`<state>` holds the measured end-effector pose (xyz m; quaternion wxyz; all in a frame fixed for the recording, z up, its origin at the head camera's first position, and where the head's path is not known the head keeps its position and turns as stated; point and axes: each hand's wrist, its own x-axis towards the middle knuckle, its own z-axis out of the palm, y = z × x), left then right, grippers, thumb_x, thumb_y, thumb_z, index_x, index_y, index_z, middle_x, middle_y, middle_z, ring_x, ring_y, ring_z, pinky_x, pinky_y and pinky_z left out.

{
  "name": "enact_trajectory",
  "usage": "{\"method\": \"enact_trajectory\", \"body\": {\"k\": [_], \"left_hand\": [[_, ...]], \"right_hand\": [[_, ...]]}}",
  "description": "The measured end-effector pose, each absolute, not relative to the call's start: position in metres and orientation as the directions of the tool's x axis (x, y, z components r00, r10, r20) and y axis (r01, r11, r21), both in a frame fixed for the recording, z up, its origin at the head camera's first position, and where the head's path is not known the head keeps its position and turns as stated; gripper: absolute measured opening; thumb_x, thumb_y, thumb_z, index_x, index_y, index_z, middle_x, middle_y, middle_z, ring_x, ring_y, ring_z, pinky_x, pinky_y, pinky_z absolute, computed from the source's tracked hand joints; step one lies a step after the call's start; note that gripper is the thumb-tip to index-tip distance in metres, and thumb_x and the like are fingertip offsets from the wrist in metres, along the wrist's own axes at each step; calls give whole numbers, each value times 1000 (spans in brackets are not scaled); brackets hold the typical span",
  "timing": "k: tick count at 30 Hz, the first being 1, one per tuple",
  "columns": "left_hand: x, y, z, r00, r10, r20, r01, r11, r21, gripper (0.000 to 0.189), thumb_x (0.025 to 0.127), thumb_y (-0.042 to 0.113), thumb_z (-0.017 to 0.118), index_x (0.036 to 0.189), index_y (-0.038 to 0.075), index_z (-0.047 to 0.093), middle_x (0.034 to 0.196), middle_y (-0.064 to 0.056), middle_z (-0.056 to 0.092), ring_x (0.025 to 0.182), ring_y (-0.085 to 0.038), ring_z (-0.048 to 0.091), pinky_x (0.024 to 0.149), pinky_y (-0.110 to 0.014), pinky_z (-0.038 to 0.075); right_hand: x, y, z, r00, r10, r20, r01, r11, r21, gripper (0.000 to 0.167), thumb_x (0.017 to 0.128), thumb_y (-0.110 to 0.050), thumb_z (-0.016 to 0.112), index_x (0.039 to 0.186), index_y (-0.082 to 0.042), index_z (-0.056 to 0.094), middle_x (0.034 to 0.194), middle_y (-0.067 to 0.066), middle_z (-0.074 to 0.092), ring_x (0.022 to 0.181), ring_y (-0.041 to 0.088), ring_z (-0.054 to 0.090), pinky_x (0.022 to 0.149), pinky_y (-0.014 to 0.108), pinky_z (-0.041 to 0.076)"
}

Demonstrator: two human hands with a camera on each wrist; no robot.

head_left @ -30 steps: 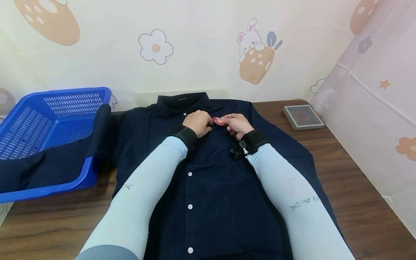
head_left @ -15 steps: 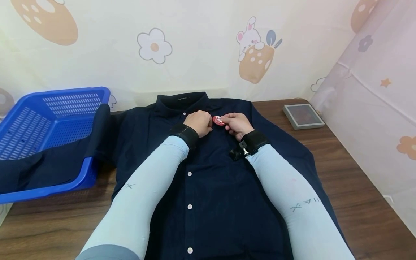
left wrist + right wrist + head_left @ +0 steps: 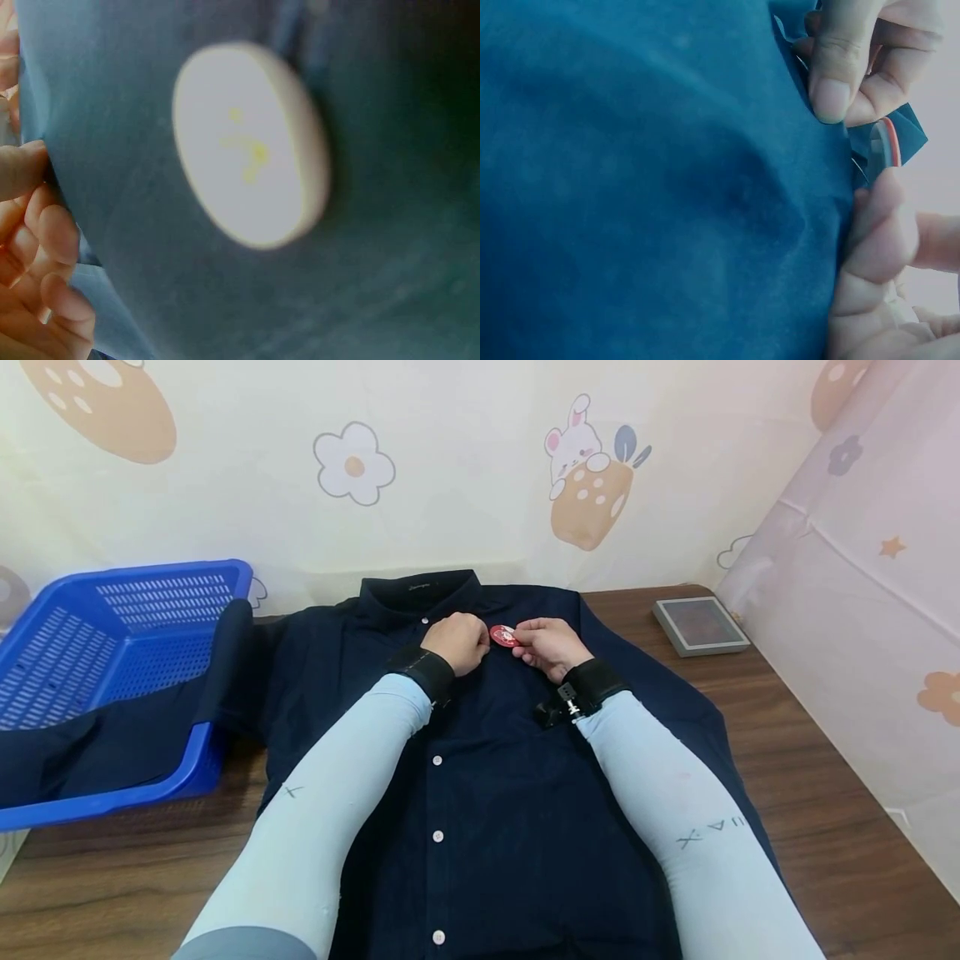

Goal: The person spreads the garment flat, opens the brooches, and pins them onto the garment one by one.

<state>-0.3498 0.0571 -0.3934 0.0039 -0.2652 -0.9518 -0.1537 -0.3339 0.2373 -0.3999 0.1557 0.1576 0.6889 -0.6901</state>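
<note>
A dark navy button-up shirt (image 3: 495,827) lies spread face up, collar at the back. My left hand (image 3: 456,643) pinches a fold of its chest cloth just right of the button placket; the right wrist view shows that thumb (image 3: 836,82) pressed on the fabric. Beside it, my right hand (image 3: 551,647) pinches a round red badge (image 3: 502,636) with a white design between thumb and fingers. Seen edge-on in the right wrist view, the badge (image 3: 892,142) sits right at the cloth's edge; its back is mostly hidden. A white shirt button (image 3: 244,146) looms blurred in the left wrist view.
A blue plastic basket (image 3: 187,789) stands at the left, with one shirt sleeve (image 3: 97,752) draped over its rim. At the back right of the wooden table (image 3: 810,793) is a flat grey box (image 3: 701,625) with a clear lid. A patterned curtain (image 3: 450,460) hangs behind.
The red badge turns slightly in my right fingers, its face now more toward the head camera. My right hand and wrist shift a little right; the left hand keeps its grip.
</note>
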Motion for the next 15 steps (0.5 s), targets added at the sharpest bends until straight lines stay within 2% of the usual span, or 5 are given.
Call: {"method": "enact_trajectory", "body": {"k": [8,15], "left_hand": [[-349,54,-391,-872,485,71,474,799,370,16,92,23,65,81,14,72,79,1,64,72,-17,58,69,-33,47],[-352,52,-392,-880,470,67,451,786,422,17,92,24,66,78,14,69,77,1,63,71,-16,57,66,-31,44]], "right_hand": [[-332,231,-400,-929,58,-366,370,103,-923,20,95,-14,62,112,-4,57,78,4,60,51,6,55,44,16,41],[-330,230,-398,-935,40,-352,353,160,-922,21,95,-17,62,112,-5,58,71,2,56,48,8,50,42,20,36]]}}
